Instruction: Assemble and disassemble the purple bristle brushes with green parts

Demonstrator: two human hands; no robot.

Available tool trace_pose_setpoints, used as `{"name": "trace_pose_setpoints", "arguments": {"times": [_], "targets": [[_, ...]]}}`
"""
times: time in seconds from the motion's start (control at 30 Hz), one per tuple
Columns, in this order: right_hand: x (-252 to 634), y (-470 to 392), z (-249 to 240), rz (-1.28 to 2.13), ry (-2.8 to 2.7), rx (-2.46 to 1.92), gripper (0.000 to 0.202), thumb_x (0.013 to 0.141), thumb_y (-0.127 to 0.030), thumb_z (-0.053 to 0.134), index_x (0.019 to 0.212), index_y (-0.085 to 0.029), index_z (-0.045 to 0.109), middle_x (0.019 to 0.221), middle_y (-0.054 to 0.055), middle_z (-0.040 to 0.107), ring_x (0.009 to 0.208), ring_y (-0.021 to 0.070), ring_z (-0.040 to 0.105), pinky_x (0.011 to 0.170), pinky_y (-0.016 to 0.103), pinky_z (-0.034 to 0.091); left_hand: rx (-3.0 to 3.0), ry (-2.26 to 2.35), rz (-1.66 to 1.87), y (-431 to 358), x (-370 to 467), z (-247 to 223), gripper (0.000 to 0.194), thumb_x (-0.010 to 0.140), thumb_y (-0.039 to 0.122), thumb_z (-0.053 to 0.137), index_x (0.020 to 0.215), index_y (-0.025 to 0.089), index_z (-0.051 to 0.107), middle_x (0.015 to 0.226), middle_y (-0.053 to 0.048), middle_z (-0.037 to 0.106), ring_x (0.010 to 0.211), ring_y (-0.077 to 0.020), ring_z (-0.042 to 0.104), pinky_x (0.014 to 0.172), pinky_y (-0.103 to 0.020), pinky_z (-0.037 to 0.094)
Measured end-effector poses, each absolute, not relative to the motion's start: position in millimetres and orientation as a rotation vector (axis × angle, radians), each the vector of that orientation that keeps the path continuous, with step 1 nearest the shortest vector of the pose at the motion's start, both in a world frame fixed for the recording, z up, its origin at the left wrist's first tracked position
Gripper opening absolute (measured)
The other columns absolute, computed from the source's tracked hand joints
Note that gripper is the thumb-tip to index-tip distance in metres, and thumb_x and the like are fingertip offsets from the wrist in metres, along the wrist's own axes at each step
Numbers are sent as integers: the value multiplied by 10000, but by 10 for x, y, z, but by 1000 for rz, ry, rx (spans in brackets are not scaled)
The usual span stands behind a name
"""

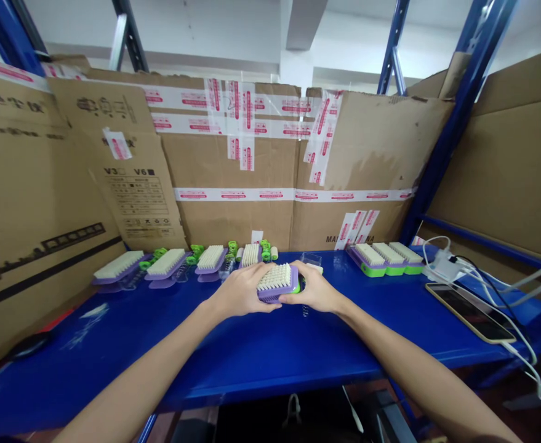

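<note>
Held above the blue shelf, a purple brush [277, 282] has its cream bristles facing up. My left hand [244, 289] wraps its left side, fingers closed around the purple body. On the other side my right hand [314, 288] grips the brush's right end, where a bit of green and dark shows. Just behind my hands stands another bristled brush head [250, 254], partly hidden by my left hand, beside a green part [266, 249]. Below my right hand, a small spring [305, 311] shows near the shelf surface. A clear plastic piece [311, 259] sits behind that hand.
More purple brush heads [166, 263] stand in a row at the back left, with green parts [197, 253] and clear pieces between them. Finished-looking green-and-purple brushes [385, 258] sit back right. A phone [471, 311], white charger [446, 266] and cables lie right. Cardboard walls [233, 166] enclose the shelf [270, 363].
</note>
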State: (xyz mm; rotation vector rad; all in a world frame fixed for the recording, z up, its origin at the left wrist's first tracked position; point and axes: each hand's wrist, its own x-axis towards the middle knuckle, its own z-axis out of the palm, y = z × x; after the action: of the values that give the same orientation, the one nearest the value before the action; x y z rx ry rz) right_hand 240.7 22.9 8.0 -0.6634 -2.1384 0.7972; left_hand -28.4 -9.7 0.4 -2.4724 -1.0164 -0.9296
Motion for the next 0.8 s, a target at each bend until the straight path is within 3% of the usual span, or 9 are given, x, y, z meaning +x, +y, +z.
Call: {"name": "trace_pose_setpoints", "arguments": {"times": [0.2, 0.4, 0.67, 0.8], "targets": [[2328, 216, -42, 633, -2113, -640, 699, 833, -578, 984, 1326, -236, 624, 1278, 95, 686, 1164, 320, 684, 1031, 463, 546, -2437, -982, -911, -72, -290, 46, 801, 827, 472, 936, 1483, 162, 597, 1359, -194, 783, 1200, -396, 814, 1035, -559, 699], [2308, 193, -36, 360, -2130, -728, 679, 850, -473, 997, 1358, -244, 609, 1279, 109, 695, 1189, 350, 672, 1036, 502, 550, -2366, -993, -968, -11, -284, -30, 808, 838, 431, 921, 1522, 174, 576, 1371, -196, 762, 1230, -409, 784, 1057, -591, 677], [2275, 152, -45, 159, -2115, -823, 697, 851, -563, 994, 1356, -249, 630, 1316, 143, 715, 1213, 395, 658, 1076, 592, 521, -2288, -1070, -951, -40, -210, -87, 848, 785, 344, 933, 1527, 148, 572, 1316, -198, 765, 1182, -429, 780, 1033, -615, 671], [2285, 144, -34, 194, -2121, -797, 672, 862, -574, 981, 1336, -245, 636, 1297, 138, 720, 1179, 378, 662, 1042, 559, 534, -2303, -1051, -942, -39, -223, -93, 830, 805, 356, 921, 1543, 178, 584, 1345, -194, 770, 1203, -425, 786, 1062, -604, 665]]}}
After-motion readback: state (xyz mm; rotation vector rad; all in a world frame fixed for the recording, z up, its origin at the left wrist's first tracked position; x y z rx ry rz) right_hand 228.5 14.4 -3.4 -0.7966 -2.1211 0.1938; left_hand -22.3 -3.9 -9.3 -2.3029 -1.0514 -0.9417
